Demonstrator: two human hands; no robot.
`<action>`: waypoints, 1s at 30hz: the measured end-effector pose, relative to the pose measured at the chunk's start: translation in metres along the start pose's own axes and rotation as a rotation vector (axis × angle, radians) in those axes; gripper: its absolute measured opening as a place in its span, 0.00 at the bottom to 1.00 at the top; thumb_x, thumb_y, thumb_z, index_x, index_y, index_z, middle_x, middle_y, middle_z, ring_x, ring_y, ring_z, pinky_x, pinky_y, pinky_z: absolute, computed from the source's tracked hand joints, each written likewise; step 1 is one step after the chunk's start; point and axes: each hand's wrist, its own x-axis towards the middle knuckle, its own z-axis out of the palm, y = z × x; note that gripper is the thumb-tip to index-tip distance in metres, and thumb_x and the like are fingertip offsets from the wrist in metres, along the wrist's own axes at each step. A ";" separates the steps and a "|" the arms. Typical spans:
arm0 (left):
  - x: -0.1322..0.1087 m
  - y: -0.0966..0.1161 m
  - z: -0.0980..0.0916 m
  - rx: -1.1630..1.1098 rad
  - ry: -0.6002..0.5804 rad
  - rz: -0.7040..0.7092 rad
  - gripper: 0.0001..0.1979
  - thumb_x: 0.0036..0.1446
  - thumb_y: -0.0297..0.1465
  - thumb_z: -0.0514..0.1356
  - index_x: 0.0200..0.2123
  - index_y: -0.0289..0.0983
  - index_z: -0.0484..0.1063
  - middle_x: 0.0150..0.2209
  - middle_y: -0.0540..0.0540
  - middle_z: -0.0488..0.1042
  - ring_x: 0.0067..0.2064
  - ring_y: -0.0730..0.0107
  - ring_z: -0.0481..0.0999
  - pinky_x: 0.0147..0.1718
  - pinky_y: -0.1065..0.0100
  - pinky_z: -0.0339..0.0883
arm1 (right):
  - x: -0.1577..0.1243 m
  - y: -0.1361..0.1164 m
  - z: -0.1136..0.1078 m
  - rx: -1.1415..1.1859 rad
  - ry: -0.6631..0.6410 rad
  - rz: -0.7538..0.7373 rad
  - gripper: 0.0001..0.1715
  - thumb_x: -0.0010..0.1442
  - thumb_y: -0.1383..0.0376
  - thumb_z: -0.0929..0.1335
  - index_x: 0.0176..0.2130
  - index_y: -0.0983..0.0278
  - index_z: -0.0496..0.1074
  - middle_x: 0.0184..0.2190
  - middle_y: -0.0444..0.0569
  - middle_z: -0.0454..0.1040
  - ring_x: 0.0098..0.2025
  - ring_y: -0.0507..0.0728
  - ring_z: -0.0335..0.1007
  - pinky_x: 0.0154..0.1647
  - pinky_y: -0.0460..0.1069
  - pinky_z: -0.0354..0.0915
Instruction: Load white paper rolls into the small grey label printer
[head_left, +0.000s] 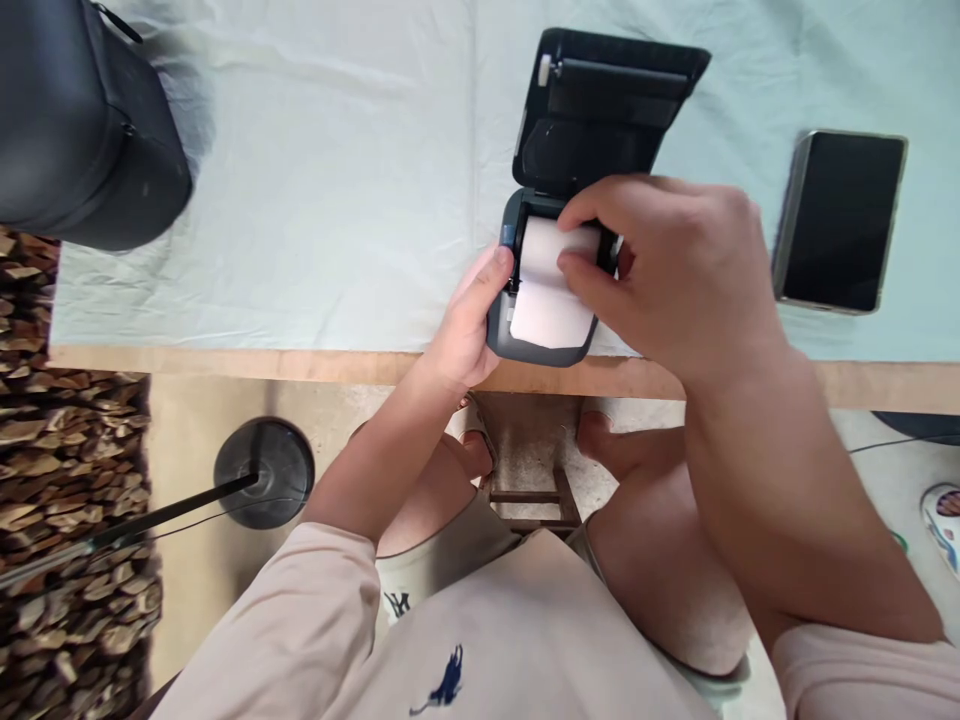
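Note:
A small dark printer (551, 352) lies near the table's front edge, its black lid (611, 100) swung up and away from me. Inside it sits a white paper roll (551, 310), its loose end spread toward the front edge. My left hand (476, 315) holds the printer by its left side, thumb on the rim. Over the right side of the compartment is my right hand (667, 260), thumb and index finger bent and touching the paper. Its other fingers are partly hidden behind the hand.
On the pale-cloth table (337, 200), a black case (90, 130) stands at the far left and a dark-screened phone-like device (847, 220) lies at the right. A round black stand base (264, 472) is on the floor at left.

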 end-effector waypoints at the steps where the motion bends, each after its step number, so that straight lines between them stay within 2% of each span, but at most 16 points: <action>1: 0.000 -0.001 -0.001 -0.006 -0.019 0.008 0.19 0.59 0.47 0.52 0.42 0.39 0.70 0.48 0.46 0.75 0.65 0.61 0.64 0.57 0.65 0.69 | 0.000 -0.001 0.000 -0.061 -0.054 0.026 0.13 0.52 0.62 0.66 0.39 0.58 0.72 0.31 0.43 0.73 0.25 0.47 0.56 0.28 0.47 0.49; 3: 0.000 -0.004 -0.003 -0.010 -0.042 0.026 0.16 0.60 0.44 0.52 0.42 0.39 0.70 0.48 0.47 0.75 0.65 0.62 0.63 0.58 0.66 0.69 | 0.001 -0.005 -0.001 -0.142 -0.134 0.088 0.16 0.50 0.62 0.66 0.42 0.56 0.72 0.32 0.44 0.73 0.25 0.47 0.54 0.28 0.47 0.45; 7: -0.001 -0.003 -0.004 0.020 -0.032 0.038 0.15 0.60 0.44 0.52 0.42 0.40 0.69 0.47 0.47 0.75 0.65 0.64 0.64 0.58 0.67 0.68 | 0.002 -0.011 -0.003 -0.165 -0.217 0.199 0.20 0.49 0.62 0.67 0.45 0.56 0.71 0.29 0.46 0.69 0.25 0.48 0.52 0.29 0.47 0.48; 11: -0.001 0.000 0.000 0.067 -0.050 0.016 0.14 0.59 0.43 0.55 0.45 0.42 0.68 0.47 0.48 0.75 0.64 0.64 0.66 0.58 0.68 0.68 | 0.002 -0.008 -0.002 -0.240 -0.231 0.141 0.15 0.49 0.60 0.67 0.40 0.56 0.72 0.35 0.45 0.71 0.25 0.45 0.46 0.28 0.47 0.45; 13: -0.001 0.001 0.001 0.077 -0.055 0.009 0.15 0.58 0.43 0.55 0.45 0.43 0.68 0.48 0.48 0.75 0.63 0.64 0.67 0.57 0.67 0.68 | 0.002 -0.007 -0.001 -0.206 -0.248 0.108 0.12 0.49 0.60 0.67 0.37 0.58 0.72 0.37 0.46 0.71 0.25 0.44 0.44 0.29 0.47 0.47; 16: -0.002 0.001 0.001 0.083 -0.041 0.013 0.16 0.58 0.43 0.55 0.46 0.42 0.67 0.47 0.47 0.75 0.63 0.63 0.67 0.57 0.67 0.69 | 0.000 -0.006 0.000 -0.143 -0.252 0.135 0.12 0.49 0.60 0.67 0.37 0.58 0.72 0.31 0.47 0.70 0.25 0.45 0.44 0.31 0.47 0.51; 19: -0.002 0.001 0.001 0.077 -0.047 0.015 0.15 0.58 0.42 0.56 0.46 0.42 0.68 0.46 0.48 0.76 0.62 0.63 0.68 0.57 0.67 0.68 | 0.001 -0.008 0.000 -0.152 -0.240 0.196 0.14 0.48 0.62 0.67 0.38 0.58 0.71 0.22 0.47 0.63 0.24 0.45 0.45 0.32 0.49 0.53; 22: -0.002 0.001 0.001 0.067 -0.025 0.019 0.16 0.58 0.43 0.55 0.45 0.42 0.68 0.46 0.48 0.76 0.63 0.63 0.67 0.59 0.66 0.68 | 0.002 -0.008 -0.002 -0.130 -0.211 0.194 0.20 0.46 0.64 0.66 0.42 0.56 0.71 0.24 0.45 0.65 0.24 0.46 0.47 0.32 0.50 0.55; 24: -0.001 0.000 -0.001 0.052 0.006 0.029 0.16 0.58 0.45 0.55 0.43 0.42 0.70 0.46 0.48 0.76 0.64 0.63 0.65 0.59 0.65 0.68 | 0.003 -0.006 -0.004 0.041 -0.137 0.150 0.24 0.45 0.66 0.65 0.44 0.56 0.70 0.27 0.44 0.67 0.24 0.47 0.52 0.31 0.50 0.56; 26: 0.000 0.000 -0.003 0.025 0.029 0.027 0.16 0.57 0.45 0.56 0.42 0.42 0.71 0.46 0.49 0.77 0.65 0.63 0.64 0.58 0.62 0.70 | 0.004 -0.002 -0.004 0.426 -0.055 0.153 0.21 0.45 0.68 0.62 0.41 0.60 0.69 0.27 0.44 0.67 0.24 0.46 0.56 0.26 0.47 0.56; 28: 0.002 -0.001 -0.005 -0.012 0.034 0.008 0.17 0.57 0.46 0.55 0.42 0.42 0.71 0.46 0.48 0.77 0.66 0.63 0.63 0.58 0.60 0.71 | 0.004 0.005 -0.003 0.805 -0.021 0.222 0.16 0.48 0.67 0.60 0.38 0.63 0.68 0.27 0.45 0.64 0.22 0.45 0.57 0.18 0.45 0.52; 30: 0.003 -0.001 -0.006 -0.058 0.030 -0.005 0.20 0.59 0.47 0.52 0.43 0.41 0.72 0.45 0.48 0.77 0.66 0.63 0.63 0.59 0.59 0.70 | 0.004 0.013 -0.002 0.978 0.006 0.288 0.13 0.51 0.63 0.61 0.39 0.62 0.65 0.28 0.45 0.62 0.21 0.46 0.57 0.13 0.44 0.47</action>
